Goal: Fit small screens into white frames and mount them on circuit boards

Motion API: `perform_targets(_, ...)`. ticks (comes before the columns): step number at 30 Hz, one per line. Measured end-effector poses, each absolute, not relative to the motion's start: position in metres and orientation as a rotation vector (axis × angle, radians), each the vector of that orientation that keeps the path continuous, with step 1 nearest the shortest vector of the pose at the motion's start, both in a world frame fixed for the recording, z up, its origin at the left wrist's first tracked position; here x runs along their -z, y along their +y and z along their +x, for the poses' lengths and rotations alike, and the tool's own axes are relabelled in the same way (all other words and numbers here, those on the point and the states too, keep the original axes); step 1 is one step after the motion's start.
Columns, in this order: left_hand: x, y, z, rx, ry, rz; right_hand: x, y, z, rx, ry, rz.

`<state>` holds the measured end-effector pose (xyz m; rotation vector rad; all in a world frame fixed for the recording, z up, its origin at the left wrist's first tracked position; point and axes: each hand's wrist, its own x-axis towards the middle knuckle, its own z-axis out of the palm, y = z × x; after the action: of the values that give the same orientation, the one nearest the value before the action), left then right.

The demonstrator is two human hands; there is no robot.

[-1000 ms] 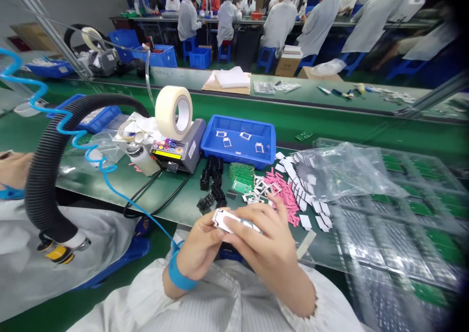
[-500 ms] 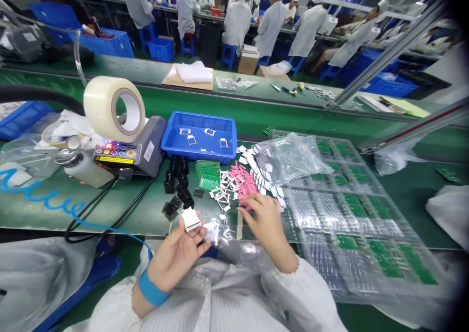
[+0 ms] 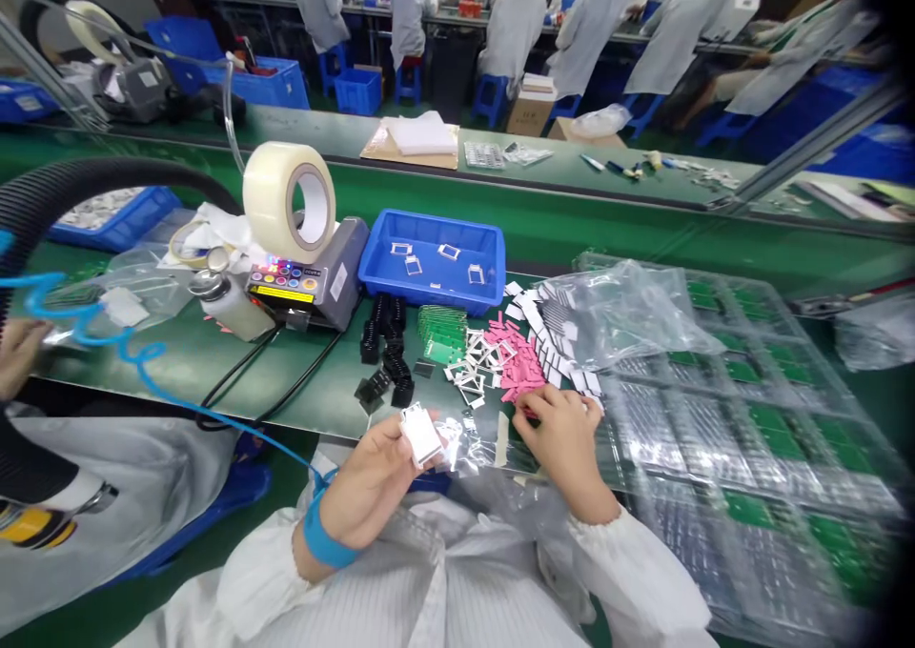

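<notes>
My left hand (image 3: 376, 481) grips a small white rectangular frame piece (image 3: 420, 435) between thumb and fingers, its flat white face turned up. At the near edge of a pile of pink strips (image 3: 520, 362), my right hand (image 3: 566, 438) has thumb and forefinger drawn together; whatever lies between them is too small to make out. White open frames (image 3: 472, 381) lie loose left of the pink strips. White rectangular pads (image 3: 572, 367) are spread to their right. Green circuit boards (image 3: 441, 334) stand in a row behind the frames, beside stacked black pieces (image 3: 393, 348).
A blue tray (image 3: 433, 291) holds several white frames. Left of it stand a tape dispenser (image 3: 343, 276) with a large tape roll (image 3: 268, 200) and a pump bottle (image 3: 239, 310). Clear plastic trays (image 3: 647, 410) of boards fill the right, under a plastic bag (image 3: 636, 314). Another person's hand (image 3: 21, 348) shows far left.
The view has swung left, so the bench appears farther right. My left hand has turned the white piece slightly. My right hand stays by the pink strips, thumb and forefinger closer together.
</notes>
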<state>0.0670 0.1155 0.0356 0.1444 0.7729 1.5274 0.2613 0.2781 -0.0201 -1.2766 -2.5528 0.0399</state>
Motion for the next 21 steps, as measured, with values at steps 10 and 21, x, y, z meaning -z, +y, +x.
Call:
perform_targets(10,-0.037,0.113,0.064,-1.549,0.756,0.190,-0.077,0.235,0.219,-0.396,-2.384,-0.547)
perform_targets(21,-0.040,0.109,0.061,-1.579,0.727,0.146,-0.091,0.215,0.178,-0.503,-2.460,-0.198)
